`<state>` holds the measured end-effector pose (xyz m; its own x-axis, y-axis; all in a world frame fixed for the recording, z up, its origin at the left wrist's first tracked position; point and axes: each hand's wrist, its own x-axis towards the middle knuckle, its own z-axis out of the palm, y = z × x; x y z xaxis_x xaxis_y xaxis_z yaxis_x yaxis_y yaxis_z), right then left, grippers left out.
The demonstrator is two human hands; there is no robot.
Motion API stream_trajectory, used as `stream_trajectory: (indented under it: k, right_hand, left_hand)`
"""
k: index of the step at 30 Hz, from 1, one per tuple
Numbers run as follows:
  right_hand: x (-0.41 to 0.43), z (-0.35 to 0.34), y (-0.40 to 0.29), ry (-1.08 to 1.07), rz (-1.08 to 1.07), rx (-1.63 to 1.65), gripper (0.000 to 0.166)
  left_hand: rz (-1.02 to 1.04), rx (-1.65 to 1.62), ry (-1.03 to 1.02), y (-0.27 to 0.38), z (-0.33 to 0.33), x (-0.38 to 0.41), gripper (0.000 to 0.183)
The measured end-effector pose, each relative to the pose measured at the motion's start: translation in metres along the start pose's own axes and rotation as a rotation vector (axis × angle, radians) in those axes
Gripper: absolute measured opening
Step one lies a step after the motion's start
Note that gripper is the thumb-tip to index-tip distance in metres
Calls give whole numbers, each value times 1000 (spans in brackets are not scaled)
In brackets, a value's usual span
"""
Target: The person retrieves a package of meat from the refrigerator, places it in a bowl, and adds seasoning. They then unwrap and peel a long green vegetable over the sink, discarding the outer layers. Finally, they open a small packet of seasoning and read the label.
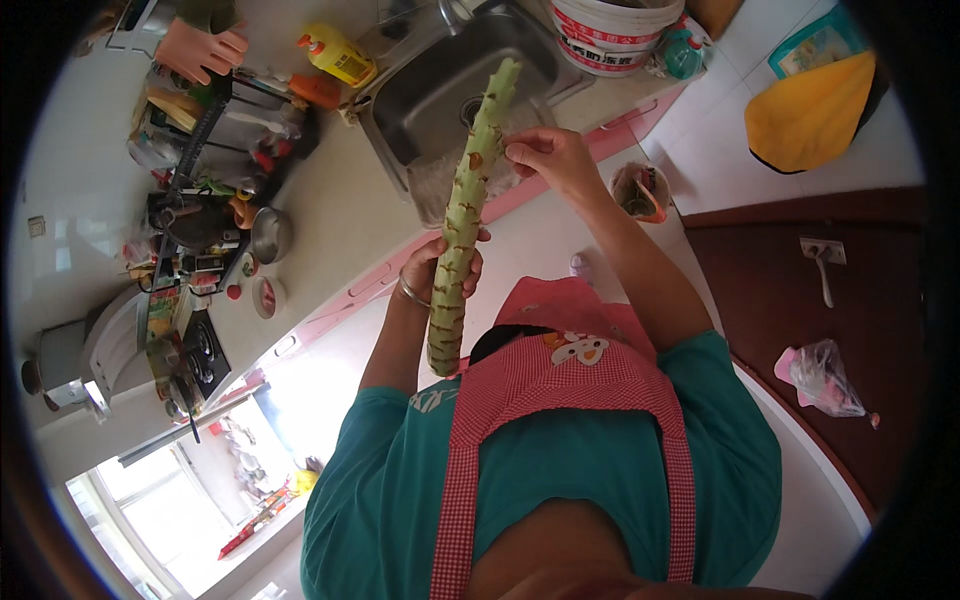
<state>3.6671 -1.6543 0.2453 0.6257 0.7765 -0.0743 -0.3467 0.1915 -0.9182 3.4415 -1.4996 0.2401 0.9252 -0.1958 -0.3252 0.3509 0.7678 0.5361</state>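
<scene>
A long, pale green celtuce stem (466, 199), ringed with brownish leaf scars, slants upward over the sink's near edge. My left hand (431, 266), with a bangle at the wrist, is wrapped around its lower half. Beside the upper part of the stem is my right hand (555, 154), thumb and forefinger drawn together at its edge. Whether those fingertips pinch a bit of the stem is too small to tell. Behind the stem lies the stainless steel sink (420, 112), with its drain partly visible.
A white bucket (615, 37) stands right of the sink, a yellow pump bottle (341, 56) left of it. Along the counter are a metal bowl (271, 235) and a gas stove (202, 349). A lined waste bin (640, 191) sits on the floor near a dark red door (787, 300).
</scene>
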Motion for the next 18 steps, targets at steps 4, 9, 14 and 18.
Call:
stream_trajectory:
  k: [4,9,14,18]
  right_hand:
    - [0,10,4,117,75,-71,24]
    - [-2,13,4,43,279,18,22]
    - [-2,16,15,61,193,71,20]
    - [-4,21,32,81,150,385,23]
  left_hand:
    - [-15,-11,-30,-1,-6,-2,75]
    - [-7,-6,-23,-3,-6,-7,76]
    - [2,-44,-37,-6,-8,-11,76]
    - [6,-25,-66,-5,-7,-11,76]
